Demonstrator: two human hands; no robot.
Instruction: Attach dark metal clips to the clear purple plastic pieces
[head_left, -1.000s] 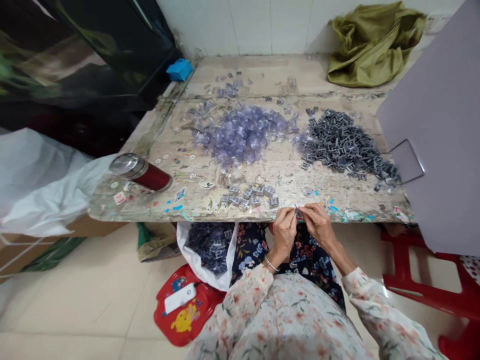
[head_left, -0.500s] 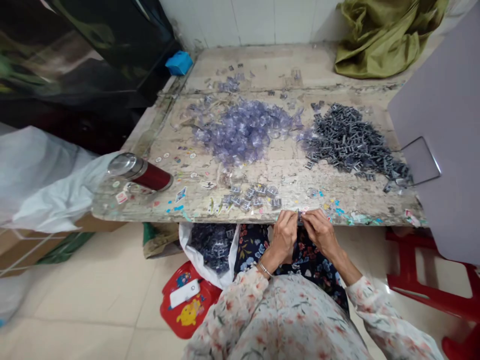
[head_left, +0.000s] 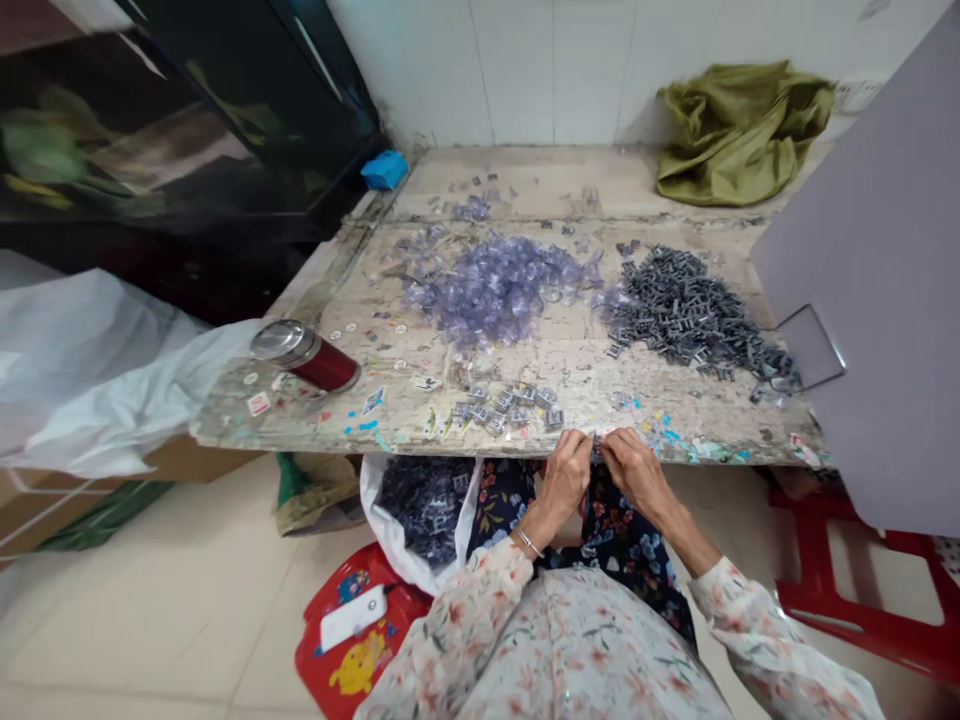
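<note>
A: Hands?
B: Left hand [head_left: 568,470] and right hand [head_left: 635,468] both pinched, fingertips meeting on a small dark piece [head_left: 596,440] at the front edge of the desk [head_left: 570,355]. Fingers hide most of it.
A: Why there?
B: My guess: one hand steadies, the other works. Front edge spares reaching.
A: Layout?
B: Clear purplish pile [head_left: 499,285] and dark grey heap [head_left: 686,305] lie farther back, side by side, probably grouped by kind. Loose grey cluster [head_left: 506,405] just left of the left hand, likely handy there. White bag [head_left: 373,510] full of dark pieces [head_left: 424,510] gapes open below the edge, presumably for easy access. Red bottle [head_left: 326,365] stands far left, likely out of the way.
A: Writing?
B: No readable brand. Sticker [head_left: 259,403] print too small; white device [head_left: 352,617] has a round mark, illegible.
</note>
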